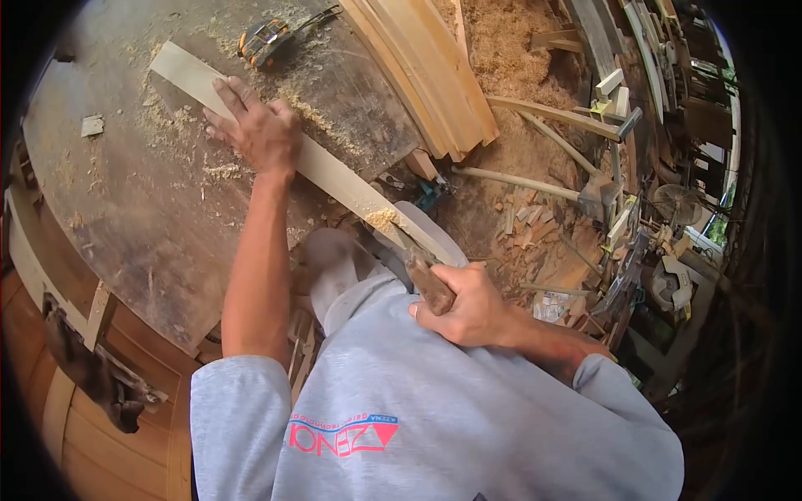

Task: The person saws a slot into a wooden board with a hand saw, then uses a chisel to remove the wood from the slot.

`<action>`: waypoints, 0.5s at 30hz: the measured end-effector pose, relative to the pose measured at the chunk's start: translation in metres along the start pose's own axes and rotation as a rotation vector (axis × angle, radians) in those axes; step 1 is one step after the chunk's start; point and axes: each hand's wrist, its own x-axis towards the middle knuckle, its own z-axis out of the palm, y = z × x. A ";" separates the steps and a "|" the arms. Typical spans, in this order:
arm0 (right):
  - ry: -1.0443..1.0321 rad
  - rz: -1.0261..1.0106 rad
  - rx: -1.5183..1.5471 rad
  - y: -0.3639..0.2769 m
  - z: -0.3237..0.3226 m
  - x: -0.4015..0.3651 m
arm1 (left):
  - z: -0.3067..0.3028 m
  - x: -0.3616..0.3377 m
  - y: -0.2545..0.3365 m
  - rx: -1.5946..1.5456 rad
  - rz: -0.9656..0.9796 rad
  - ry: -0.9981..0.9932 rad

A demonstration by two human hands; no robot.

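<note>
A long pale wood strip [334, 181] runs from the upper left of the bench down toward my lap. My left hand [261, 134] is closed over its upper part, thumb and fingers on either side. In my right hand [469, 307] is the brown wooden handle of a tool [430, 284], whose dark end lies against the strip's lower part. Wood shavings [383, 218] are heaped on the strip just above that end. The tip of the tool is partly hidden by the strip and shavings.
A black and orange tape measure [266, 42] lies on the dusty bench [125, 184]. Stacked boards [426, 75] stand beyond the strip. To the right are hammers [597, 198], wood offcuts [530, 221], a circular saw [670, 284] and sawdust on the ground.
</note>
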 end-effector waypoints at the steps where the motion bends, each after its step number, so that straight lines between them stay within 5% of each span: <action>1: 0.040 -0.042 -0.019 0.005 -0.001 -0.003 | -0.001 0.002 0.000 0.014 -0.002 0.002; 7: -0.097 -0.115 -0.049 -0.034 -0.060 -0.091 | 0.002 -0.003 0.002 0.040 0.018 -0.006; 15: -0.052 -0.043 0.012 0.026 -0.008 0.009 | -0.001 0.004 0.005 0.038 -0.001 -0.017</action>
